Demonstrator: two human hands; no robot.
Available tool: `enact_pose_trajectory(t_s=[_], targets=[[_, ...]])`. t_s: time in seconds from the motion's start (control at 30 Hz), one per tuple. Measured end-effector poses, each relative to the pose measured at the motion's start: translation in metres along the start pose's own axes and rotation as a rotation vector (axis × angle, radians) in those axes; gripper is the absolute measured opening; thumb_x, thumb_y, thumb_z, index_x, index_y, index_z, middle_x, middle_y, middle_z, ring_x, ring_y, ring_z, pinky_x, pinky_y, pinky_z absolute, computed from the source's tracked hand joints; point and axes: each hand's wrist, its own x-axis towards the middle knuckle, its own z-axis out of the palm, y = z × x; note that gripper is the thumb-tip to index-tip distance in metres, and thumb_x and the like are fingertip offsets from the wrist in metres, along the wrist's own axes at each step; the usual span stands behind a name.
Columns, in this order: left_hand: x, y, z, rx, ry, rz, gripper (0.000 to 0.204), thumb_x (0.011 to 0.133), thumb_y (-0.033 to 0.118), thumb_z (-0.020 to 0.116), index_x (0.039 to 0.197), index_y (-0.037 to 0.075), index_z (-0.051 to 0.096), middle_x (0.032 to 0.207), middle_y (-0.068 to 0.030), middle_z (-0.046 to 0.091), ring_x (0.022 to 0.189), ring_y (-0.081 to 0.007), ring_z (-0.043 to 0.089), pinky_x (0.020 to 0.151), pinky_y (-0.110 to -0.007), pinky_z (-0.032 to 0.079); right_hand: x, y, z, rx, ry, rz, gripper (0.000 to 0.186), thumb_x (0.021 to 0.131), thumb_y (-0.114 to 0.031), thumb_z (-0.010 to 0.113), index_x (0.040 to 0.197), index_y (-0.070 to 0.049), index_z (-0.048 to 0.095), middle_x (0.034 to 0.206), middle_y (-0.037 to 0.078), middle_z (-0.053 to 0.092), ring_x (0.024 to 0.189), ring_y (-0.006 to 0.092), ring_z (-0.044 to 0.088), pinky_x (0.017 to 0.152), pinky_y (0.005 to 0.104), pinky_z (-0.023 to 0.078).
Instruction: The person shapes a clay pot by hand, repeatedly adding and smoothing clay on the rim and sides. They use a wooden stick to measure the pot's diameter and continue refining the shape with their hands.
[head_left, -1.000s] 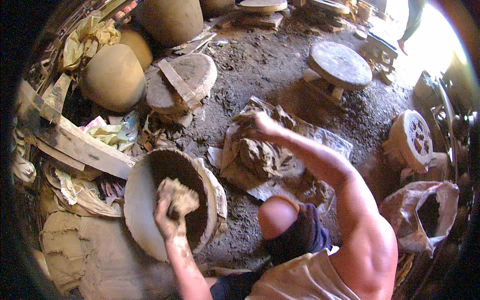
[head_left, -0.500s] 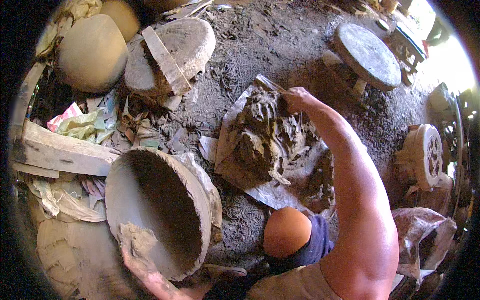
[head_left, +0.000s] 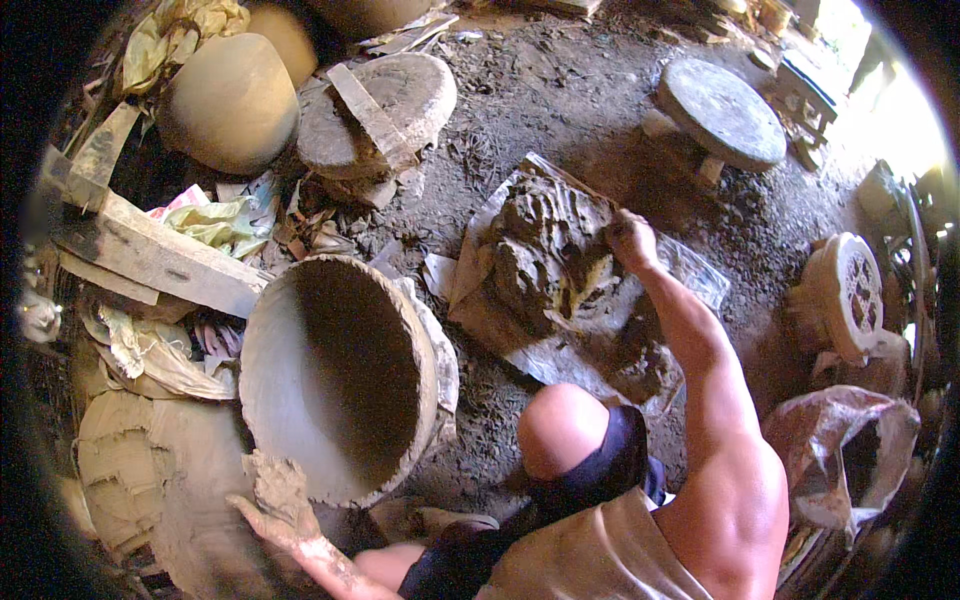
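Observation:
A lump of wet clay (head_left: 280, 482) lies in my left hand (head_left: 284, 522), which is cupped with the thumb out to the side. That hand is just outside the near left rim of a big round clay pot (head_left: 268, 400), tilted with its dark mouth open. My right arm reaches forward, and the right hand (head_left: 632, 242) is closed at the right side of a rough heap of clay (head_left: 550, 245). What its fingers grip is hidden. Under the heap a dirty plastic sheet (head_left: 520, 345) covers part of the ground.
Far left, a wooden board (head_left: 370, 115) crosses a round stand (head_left: 425, 95), beside a rounded pot (head_left: 230, 105). A thick plank (head_left: 165, 250) reaches toward the clay pot. Another round disc (head_left: 722, 112) stands far right; a pale openwork piece (head_left: 850, 295) and torn sack (head_left: 810, 440) lie nearer.
My right hand has moved from the sheet's far corner to the right side of the clay heap. My left hand has drawn back from the pot's rim with its clay. The view has shifted.

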Motion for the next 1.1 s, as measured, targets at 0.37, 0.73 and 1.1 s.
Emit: enact_pose_trajectory(t_s=[0.37, 0.73, 1.1], targets=[[-0.017, -0.024, 0.039, -0.286, -0.453, 0.006, 0.072, 0.089, 0.054, 0.051, 0.137, 0.002, 0.04, 0.134, -0.0155, 0.049, 0.125, -0.0294, 0.045, 0.109, -0.053, 0.027, -0.007, -0.171, -0.178, 0.74, 0.041, 0.213, 0.023, 0.093, -0.018, 0.056, 0.112, -0.006, 0.059, 0.101, 0.004, 0.065, 0.086, 0.0113, 0.057, 0.078, 0.029, 0.049], [-0.01, -0.098, 0.086, -0.042, -0.344, -0.119, 0.051, 0.09, 0.042, 0.055, 0.123, 0.003, 0.054, 0.119, -0.0119, 0.059, 0.109, -0.0269, 0.056, 0.096, -0.045, 0.044, -0.069, -0.384, -0.135, 1.674, -1.063, -0.29, 0.086, 0.077, -0.044, 0.075, 0.139, -0.002, 0.033, 0.124, 0.016, 0.055, 0.113, 0.0191, 0.055, 0.097, 0.0329, 0.043], [0.023, -0.019, -0.031, -0.066, 0.273, 0.036, 0.061, 0.087, 0.061, 0.048, 0.124, 0.013, 0.055, 0.118, -0.0037, 0.06, 0.106, -0.0239, 0.057, 0.092, -0.042, 0.047, 0.09, -0.161, -0.008, -0.249, -0.533, -0.292, 0.047, 0.07, -0.041, 0.068, 0.107, -0.012, 0.064, 0.107, 0.016, 0.065, 0.102, 0.0332, 0.061, 0.089, 0.0423, 0.049]])
